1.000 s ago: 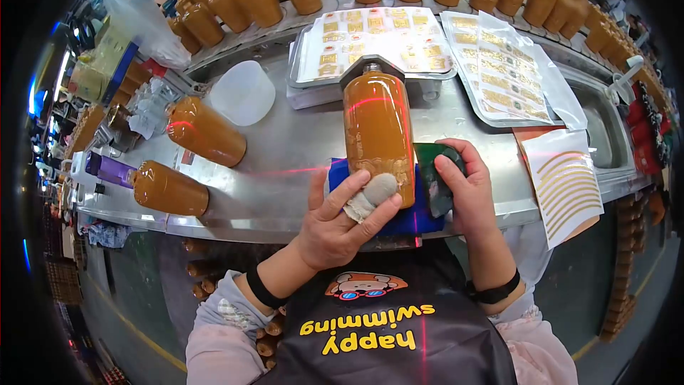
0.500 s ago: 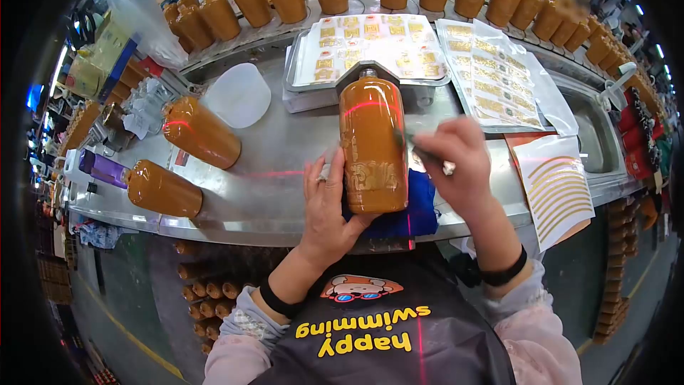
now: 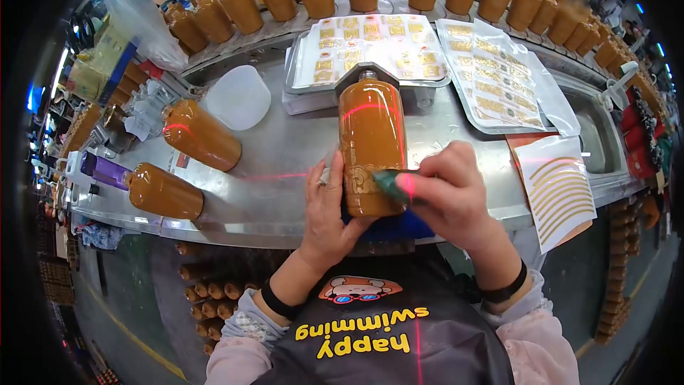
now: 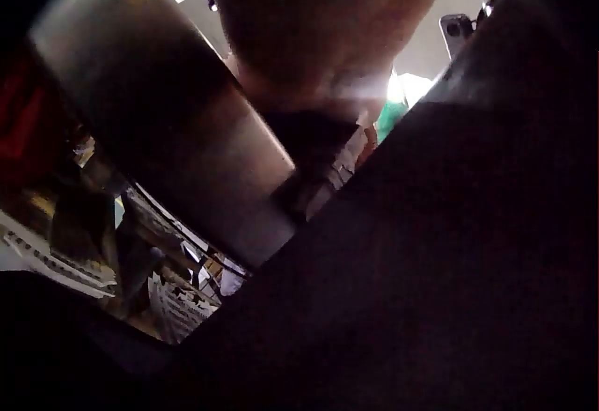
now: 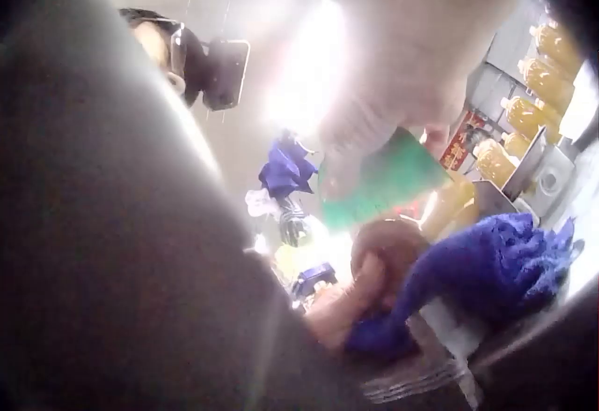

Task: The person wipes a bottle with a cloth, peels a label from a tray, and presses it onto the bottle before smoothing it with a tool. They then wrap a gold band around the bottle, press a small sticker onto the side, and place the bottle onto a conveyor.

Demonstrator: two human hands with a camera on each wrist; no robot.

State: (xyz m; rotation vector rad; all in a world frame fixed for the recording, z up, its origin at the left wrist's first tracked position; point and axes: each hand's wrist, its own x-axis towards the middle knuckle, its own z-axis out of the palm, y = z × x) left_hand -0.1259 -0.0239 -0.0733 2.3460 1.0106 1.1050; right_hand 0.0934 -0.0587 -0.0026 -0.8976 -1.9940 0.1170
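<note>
A brown bottle (image 3: 370,144) lay lengthwise on a blue cloth (image 3: 399,227) at the near edge of the steel table (image 3: 285,150). The left hand (image 3: 329,207) lay flat against its left side, fingers straight. The right hand (image 3: 445,196) gripped a green scraper (image 3: 390,183) and pressed it on the gold decal (image 3: 363,177) near the bottle's base. Two more bottles (image 3: 182,160) lay to the left.

The amber bottle (image 3: 370,142) near the middle looks glossy and smooth, like glazed ceramic, lying on a soft blue cloth (image 3: 399,227). The workbench (image 3: 285,150) is brushed, dull-shining metal. At right, the decal sheets (image 3: 499,71) are glossy clear film with gold print.
</note>
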